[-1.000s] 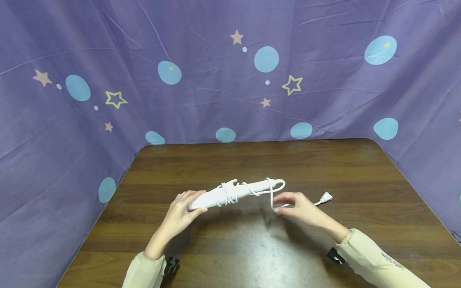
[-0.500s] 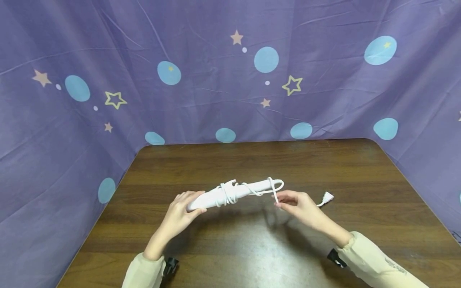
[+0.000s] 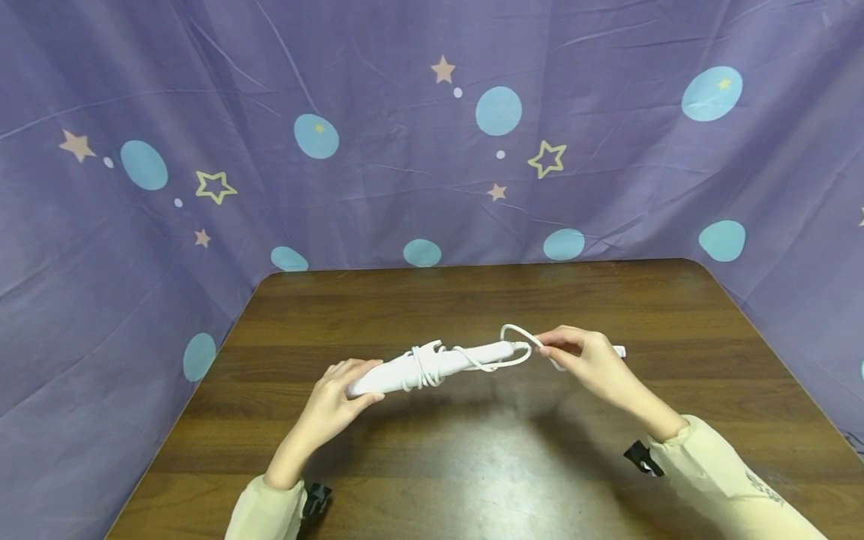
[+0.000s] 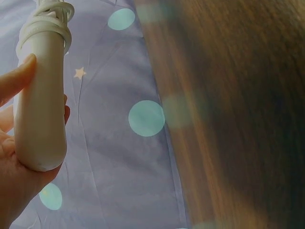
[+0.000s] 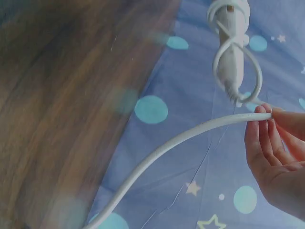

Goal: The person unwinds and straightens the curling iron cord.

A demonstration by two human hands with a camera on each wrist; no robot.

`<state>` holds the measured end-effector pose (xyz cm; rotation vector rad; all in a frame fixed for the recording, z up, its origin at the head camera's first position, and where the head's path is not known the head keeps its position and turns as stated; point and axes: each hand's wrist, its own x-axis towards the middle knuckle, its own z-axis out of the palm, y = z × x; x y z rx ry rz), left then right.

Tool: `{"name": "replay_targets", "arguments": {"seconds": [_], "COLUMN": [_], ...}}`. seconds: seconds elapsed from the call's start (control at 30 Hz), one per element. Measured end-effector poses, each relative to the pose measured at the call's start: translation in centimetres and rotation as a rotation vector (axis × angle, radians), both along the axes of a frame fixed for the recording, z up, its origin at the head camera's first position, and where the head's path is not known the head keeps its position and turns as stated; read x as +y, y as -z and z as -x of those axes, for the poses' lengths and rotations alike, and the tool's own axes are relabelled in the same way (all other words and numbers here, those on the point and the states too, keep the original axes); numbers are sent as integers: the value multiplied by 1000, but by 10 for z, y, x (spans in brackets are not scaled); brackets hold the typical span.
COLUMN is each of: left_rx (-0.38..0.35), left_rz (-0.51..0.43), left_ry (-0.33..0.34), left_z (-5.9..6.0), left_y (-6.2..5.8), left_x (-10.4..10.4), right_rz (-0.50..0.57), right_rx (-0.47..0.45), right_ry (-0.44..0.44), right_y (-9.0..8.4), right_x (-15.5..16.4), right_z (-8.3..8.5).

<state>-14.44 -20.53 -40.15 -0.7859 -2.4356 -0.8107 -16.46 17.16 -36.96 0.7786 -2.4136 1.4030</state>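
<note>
Wand [image 3: 432,366]: a white, slim appliance held level above the table [image 3: 472,465], its length running left to right in the head view, the right end slightly higher.
Cord [image 3: 520,346]: white, wound in several turns about the wand's middle and looped once at its right end; in the right wrist view a free length [image 5: 181,140] curves away from the fingertips toward the lower left.
Left hand [image 3: 334,401]: fingers and thumb curled round the wand's blunt left end, gripping it (the left wrist view shows the thumb [image 4: 16,78] lying along the barrel and the palm under the tip).
Right hand [image 3: 594,364]: thumb and fingertips pinch the cord just beside the wand's right end; the other fingers are loosely bent.
Plug [image 3: 619,350]: only a white tip shows past the right hand, low over the table; whether it touches the wood cannot be told.
Table: dark brown wood grain, with a pale sheen near the front edge.
Backdrop [image 3: 432,150]: purple cloth with pale blue dots and small stars, hung behind and along both sides of the table.
Sleeves [image 3: 729,480]: cream, with a black strap at each wrist.
</note>
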Motion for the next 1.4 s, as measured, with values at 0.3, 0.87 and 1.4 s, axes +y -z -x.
{"name": "replay_targets", "arguments": {"seconds": [0.3,0.87,1.4], "left_rx": [6,112,103], "left_rz": [-6,-70,-43], "left_ry": [13,10,-72], "left_z": [-1,1,4], "left_y": [-1,-4,0], "left_x": [1,4,1], "right_rz": [-17,-159,-75], "right_rx": [-50,-88,-93], "right_ry": [46,-105,-499], "right_y": [7,40,20], "right_x": [10,20,36], "right_z": [19,19,7]}}
